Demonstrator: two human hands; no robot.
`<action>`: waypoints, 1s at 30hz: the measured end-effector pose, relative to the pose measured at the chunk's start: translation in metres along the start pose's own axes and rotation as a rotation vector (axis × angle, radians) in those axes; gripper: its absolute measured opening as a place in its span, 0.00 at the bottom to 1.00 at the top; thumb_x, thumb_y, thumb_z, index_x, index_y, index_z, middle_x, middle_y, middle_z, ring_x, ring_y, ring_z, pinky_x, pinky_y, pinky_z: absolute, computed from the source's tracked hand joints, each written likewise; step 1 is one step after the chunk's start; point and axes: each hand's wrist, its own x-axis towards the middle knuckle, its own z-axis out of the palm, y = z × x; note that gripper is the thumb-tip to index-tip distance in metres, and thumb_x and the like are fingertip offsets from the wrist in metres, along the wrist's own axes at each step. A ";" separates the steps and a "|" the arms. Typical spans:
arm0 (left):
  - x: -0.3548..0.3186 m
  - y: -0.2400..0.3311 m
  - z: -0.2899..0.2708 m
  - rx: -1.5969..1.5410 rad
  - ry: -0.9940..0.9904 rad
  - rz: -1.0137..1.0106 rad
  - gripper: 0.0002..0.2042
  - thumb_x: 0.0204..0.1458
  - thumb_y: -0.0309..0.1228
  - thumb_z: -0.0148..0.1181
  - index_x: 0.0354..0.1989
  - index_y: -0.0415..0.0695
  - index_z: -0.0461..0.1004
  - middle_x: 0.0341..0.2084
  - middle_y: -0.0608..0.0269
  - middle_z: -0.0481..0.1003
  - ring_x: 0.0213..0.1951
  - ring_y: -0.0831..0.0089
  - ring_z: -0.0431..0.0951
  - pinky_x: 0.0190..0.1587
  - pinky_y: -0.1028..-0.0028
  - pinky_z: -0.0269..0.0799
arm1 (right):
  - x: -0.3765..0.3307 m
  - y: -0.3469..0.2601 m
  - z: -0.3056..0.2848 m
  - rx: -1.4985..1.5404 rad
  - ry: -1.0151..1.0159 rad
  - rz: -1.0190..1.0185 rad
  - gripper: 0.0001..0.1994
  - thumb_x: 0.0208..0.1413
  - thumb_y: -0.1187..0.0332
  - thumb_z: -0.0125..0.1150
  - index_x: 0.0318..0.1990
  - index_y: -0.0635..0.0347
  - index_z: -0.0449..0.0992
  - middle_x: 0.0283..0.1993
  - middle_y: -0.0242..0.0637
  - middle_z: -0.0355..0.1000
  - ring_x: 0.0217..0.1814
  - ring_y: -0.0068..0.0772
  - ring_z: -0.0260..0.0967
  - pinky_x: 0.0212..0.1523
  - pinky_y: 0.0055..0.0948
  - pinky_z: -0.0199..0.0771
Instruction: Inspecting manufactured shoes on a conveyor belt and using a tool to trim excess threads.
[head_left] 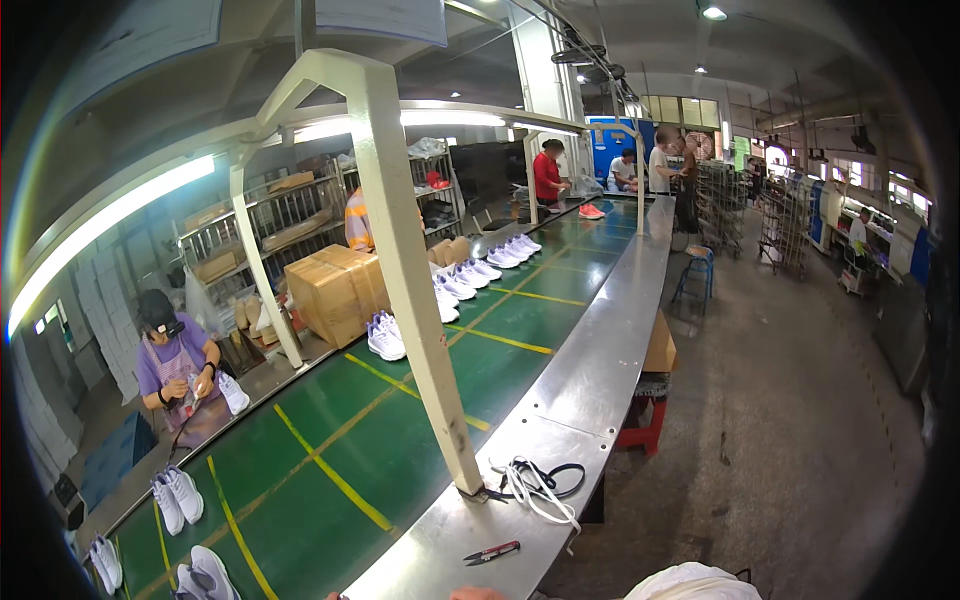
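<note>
Only slivers of my hands show at the lower edge. A bit of my left hand [335, 597] is beside the green conveyor belt [330, 440]. The top of my right hand [477, 594] lies over the steel ledge [560, 390]; the fingers of both are out of sight. Closest to my right hand is a pair of thread snips [491, 553] with dark and red parts, lying on the ledge. Farther along, white laces [540, 490] and a black cord [570, 478] lie in a loose tangle beside a cream post. A white sneaker [210, 575] sits on the belt at lower left.
Several white sneakers [386, 337] line the belt's far side. The cream post [405, 250] rises from the ledge. Across the belt, a person [178, 360] in purple handles something by a sneaker. A cardboard box [337, 290], blue stool [697, 270] and white cloth [692, 582] are around.
</note>
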 end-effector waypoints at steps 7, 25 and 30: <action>0.001 -0.008 0.006 -0.012 0.007 -0.015 0.18 0.59 0.37 0.40 0.49 0.39 0.69 0.46 0.45 0.72 0.53 0.49 0.67 0.60 0.52 0.51 | 0.000 0.005 0.009 -0.003 0.043 -0.040 0.03 0.41 0.69 0.56 0.24 0.56 0.71 0.28 0.41 0.65 0.31 0.46 0.65 0.32 0.41 0.67; 0.003 -0.016 0.018 -0.003 0.062 0.017 0.17 0.60 0.37 0.41 0.50 0.40 0.69 0.46 0.46 0.72 0.52 0.51 0.67 0.60 0.53 0.52 | 0.001 0.005 0.006 -0.017 0.051 -0.048 0.03 0.41 0.70 0.56 0.25 0.56 0.71 0.29 0.41 0.65 0.30 0.46 0.65 0.30 0.41 0.67; 0.005 -0.018 0.022 0.003 0.059 0.014 0.18 0.60 0.37 0.40 0.50 0.40 0.69 0.47 0.47 0.72 0.53 0.51 0.67 0.60 0.52 0.51 | 0.002 0.003 0.003 -0.026 0.028 -0.035 0.04 0.41 0.69 0.57 0.25 0.57 0.71 0.29 0.41 0.65 0.31 0.46 0.65 0.31 0.41 0.67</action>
